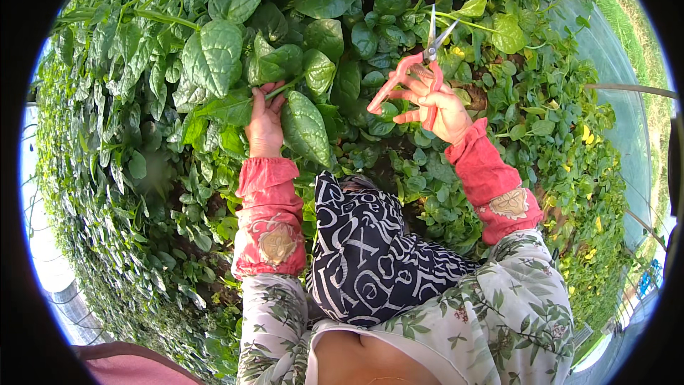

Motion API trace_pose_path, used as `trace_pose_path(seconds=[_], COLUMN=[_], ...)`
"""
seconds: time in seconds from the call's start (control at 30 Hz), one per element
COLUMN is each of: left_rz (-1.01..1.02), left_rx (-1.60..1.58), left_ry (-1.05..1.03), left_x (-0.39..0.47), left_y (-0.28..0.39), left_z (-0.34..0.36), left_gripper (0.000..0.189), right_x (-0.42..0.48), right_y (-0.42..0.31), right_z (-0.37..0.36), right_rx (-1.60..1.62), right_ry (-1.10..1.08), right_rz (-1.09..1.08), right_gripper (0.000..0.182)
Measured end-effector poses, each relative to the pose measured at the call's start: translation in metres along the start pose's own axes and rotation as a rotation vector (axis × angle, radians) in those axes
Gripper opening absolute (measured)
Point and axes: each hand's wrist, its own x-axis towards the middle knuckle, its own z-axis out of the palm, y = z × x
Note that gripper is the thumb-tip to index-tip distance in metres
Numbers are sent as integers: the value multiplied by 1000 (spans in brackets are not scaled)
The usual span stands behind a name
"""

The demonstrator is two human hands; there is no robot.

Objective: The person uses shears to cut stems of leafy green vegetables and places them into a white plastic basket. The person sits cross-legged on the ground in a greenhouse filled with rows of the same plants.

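My left hand (265, 123) is palm up in the foliage, its thumb and fingers around a thick green stem (284, 88). Broad, puckered leaves (307, 127) spread from that stem, much like Malabar spinach. Some of my left fingers are hidden by the leaves. To the right, my right hand (441, 112) holds a pair of garden snips (430, 53) with pinkish-red handles. The blades point away from me and stand apart, with no stem between them. Below the snips lies lower greenery, not touching the blades as far as I can tell.
Dense leafy plants (133, 166) surround me on both sides. A translucent plastic sheet wall (604, 48) curves along the right, with a thin rod (630, 88) crossing it. A black-and-white patterned cloth (368, 246) covers my lap. A pink brimmed edge (131, 366) shows at bottom left.
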Motion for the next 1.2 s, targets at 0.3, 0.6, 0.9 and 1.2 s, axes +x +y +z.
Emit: trace_pose_path(seconds=[0.3, 0.6, 0.9, 1.2], left_rz=[-41, -27, 123, 322], left_rx=[-34, -26, 132, 251], left_ry=[107, 77, 27, 165], left_x=[23, 7, -20, -156], left_y=[4, 4, 3, 104], left_z=[-12, -5, 27, -43], left_gripper=[31, 33, 32, 43], right_x=[5, 126, 181, 68], right_y=[57, 43, 103, 69], right_z=[4, -24, -34, -23], right_rx=[241, -478, -437, -341], right_ry=[-44, 321, 318, 349], right_rz=[140, 799, 437, 338], right_gripper=[70, 37, 15, 29])
